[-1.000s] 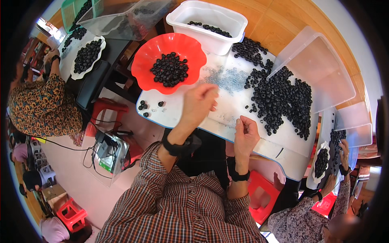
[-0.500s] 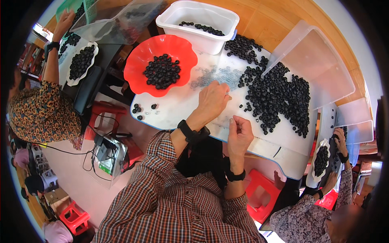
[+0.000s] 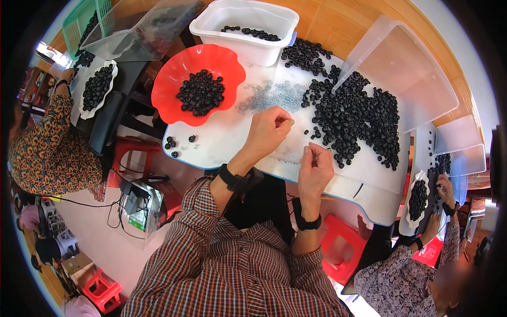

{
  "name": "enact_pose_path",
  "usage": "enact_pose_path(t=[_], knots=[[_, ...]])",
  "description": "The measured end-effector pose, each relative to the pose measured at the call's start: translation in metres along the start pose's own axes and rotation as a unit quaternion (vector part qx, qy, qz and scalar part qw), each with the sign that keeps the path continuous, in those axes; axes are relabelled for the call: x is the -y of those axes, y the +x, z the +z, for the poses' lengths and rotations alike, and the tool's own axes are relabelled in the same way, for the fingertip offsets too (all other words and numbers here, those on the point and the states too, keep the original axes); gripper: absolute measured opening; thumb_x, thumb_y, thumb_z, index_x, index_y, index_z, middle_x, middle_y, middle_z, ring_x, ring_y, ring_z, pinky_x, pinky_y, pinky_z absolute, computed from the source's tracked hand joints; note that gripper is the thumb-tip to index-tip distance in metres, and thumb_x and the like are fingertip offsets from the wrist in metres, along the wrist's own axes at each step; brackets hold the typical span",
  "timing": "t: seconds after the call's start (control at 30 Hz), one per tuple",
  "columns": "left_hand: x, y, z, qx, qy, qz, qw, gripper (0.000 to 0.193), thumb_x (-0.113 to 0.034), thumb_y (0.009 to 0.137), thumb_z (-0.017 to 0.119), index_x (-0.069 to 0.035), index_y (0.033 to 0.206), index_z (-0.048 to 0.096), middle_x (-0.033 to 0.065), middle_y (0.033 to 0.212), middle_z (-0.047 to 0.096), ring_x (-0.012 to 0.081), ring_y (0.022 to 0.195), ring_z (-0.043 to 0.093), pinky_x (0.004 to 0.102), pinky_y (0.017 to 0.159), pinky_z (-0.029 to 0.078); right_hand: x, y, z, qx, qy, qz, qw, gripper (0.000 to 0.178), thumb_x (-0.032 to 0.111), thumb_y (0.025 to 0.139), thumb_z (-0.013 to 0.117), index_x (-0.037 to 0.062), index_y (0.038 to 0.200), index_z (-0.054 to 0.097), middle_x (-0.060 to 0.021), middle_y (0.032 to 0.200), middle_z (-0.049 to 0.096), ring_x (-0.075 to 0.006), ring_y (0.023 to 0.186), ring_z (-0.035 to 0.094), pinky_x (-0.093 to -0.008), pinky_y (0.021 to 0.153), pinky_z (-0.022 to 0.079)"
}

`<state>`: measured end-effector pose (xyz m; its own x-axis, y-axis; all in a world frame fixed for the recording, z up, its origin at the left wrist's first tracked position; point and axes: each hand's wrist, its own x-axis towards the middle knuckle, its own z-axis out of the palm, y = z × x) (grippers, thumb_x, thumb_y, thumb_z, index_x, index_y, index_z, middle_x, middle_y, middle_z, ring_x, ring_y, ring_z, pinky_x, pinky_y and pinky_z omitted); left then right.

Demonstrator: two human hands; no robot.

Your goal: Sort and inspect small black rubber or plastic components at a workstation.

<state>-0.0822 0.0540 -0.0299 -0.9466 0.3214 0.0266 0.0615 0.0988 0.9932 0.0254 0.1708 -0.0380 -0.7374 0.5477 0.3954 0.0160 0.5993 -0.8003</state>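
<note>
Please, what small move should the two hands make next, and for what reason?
Probably the left hand should come toward the right hand until they meet: both are curled and stand close but apart at the white table, near the loose black pieces. Whether either holds something is too small to tell.

On the white table there are a red bowl, a white tub, many small black beads and tiny clear pieces.
</note>
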Motion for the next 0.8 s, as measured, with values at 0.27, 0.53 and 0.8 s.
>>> enact_pose_path(t=[0.27,0.53,0.8], knots=[[-0.007,-0.02,-0.003,0.041,-0.26,-0.099,0.96,0.016,-0.008,0.09,0.063,0.005,0.099,0.063,0.0092,0.084,0.066,0.0125,0.068,0.064,0.0242,0.059,0.055,-0.017,0.015,-0.001,-0.027,-0.074,-0.036,0.996,0.012,-0.003,0.085,0.061,-0.0012,0.097,0.063,-0.0126,0.082,0.058,-0.0231,0.061,0.057,-0.0332,0.052,0.047],[-0.005,-0.031,-0.013,0.016,-0.306,-0.131,0.943,0.016,-0.01,0.092,0.063,0.003,0.101,0.063,0.0095,0.086,0.067,0.0117,0.068,0.063,0.024,0.06,0.054,-0.017,0.024,0.007,-0.032,-0.208,-0.073,0.975,0.015,0.006,0.088,0.061,0.0022,0.103,0.062,-0.0131,0.091,0.056,-0.0275,0.064,0.059,-0.038,0.055,0.049],[0.0,-0.043,-0.016,0.007,-0.315,-0.133,0.94,0.016,-0.01,0.092,0.063,0.002,0.102,0.063,0.0095,0.088,0.068,0.0114,0.069,0.063,0.0237,0.061,0.054,-0.011,0.017,0.005,-0.006,-0.083,-0.04,0.996,0.014,0.004,0.087,0.064,0.0011,0.1,0.062,-0.0098,0.09,0.056,-0.0209,0.061,0.059,-0.0329,0.054,0.047]])
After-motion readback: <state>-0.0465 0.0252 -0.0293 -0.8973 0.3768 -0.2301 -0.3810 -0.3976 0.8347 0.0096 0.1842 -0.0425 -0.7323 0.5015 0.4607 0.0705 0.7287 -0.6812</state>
